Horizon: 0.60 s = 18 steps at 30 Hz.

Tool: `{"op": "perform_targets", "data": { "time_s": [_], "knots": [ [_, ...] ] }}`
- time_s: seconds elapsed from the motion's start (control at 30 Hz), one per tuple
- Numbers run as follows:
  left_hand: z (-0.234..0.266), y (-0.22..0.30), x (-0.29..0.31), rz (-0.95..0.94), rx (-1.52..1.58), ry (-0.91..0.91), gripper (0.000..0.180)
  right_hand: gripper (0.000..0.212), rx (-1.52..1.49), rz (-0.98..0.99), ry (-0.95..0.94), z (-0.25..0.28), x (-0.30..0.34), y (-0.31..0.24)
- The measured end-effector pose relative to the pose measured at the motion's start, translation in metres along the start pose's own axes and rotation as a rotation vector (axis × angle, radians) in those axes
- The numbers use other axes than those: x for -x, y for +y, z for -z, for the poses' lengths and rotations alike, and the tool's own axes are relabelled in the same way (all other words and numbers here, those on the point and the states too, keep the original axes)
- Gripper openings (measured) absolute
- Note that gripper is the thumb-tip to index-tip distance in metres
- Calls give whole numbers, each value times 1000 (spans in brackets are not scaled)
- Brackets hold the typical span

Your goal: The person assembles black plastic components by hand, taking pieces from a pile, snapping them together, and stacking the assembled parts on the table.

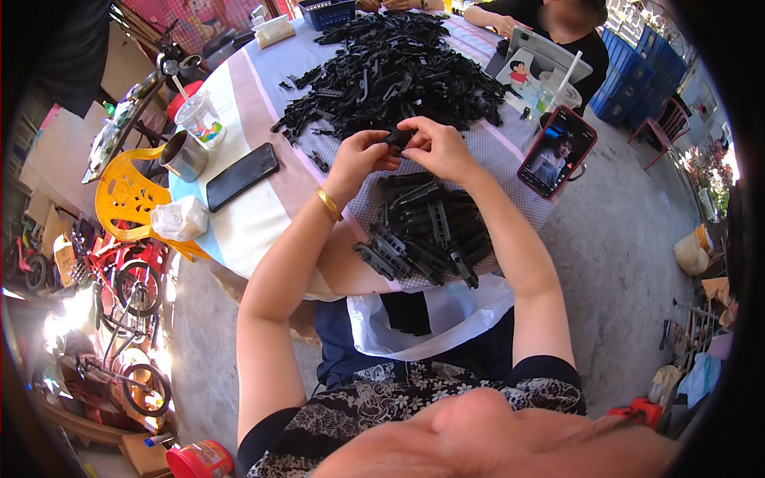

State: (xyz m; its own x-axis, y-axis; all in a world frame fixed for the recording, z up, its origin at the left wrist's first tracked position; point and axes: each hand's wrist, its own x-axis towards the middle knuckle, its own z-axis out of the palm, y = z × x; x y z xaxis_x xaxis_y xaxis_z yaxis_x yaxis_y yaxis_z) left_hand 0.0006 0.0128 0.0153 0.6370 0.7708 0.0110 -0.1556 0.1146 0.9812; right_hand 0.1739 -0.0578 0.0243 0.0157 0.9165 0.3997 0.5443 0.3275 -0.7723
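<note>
My left hand [358, 162] and my right hand [440, 150] meet over the table, both closed by their fingertips on a small black plastic part [396, 139]. Its exact kind is too small to tell and partly covered by the fingers. Just beyond them spreads a large heap of loose black plastic pieces [390, 76]. Between my forearms, at the table's near edge, lies a smaller pile of longer black plastic pieces [434, 223]. Below that edge, a white plastic bag [478, 315] hangs open at my lap, with something black inside.
On the cloth-covered table [267, 215] at left are a black phone [243, 176], a metal cup [184, 156] and a plastic cup [201, 119]. A propped phone [557, 152] stands right. Opposite, a person [586, 56] sits near a tablet [538, 64]; a blue basket [327, 13] stands far off.
</note>
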Motion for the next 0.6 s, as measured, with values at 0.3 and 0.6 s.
{"op": "perform_targets", "data": {
  "time_s": [0.3,0.6],
  "knots": [
    [-9,5,4,-51,-40,104,35,26,-37,9,182,11,-7,8],
    [-14,1,6,-202,-290,36,33,22,-594,-343,87,1,-6,0]
  ]
}}
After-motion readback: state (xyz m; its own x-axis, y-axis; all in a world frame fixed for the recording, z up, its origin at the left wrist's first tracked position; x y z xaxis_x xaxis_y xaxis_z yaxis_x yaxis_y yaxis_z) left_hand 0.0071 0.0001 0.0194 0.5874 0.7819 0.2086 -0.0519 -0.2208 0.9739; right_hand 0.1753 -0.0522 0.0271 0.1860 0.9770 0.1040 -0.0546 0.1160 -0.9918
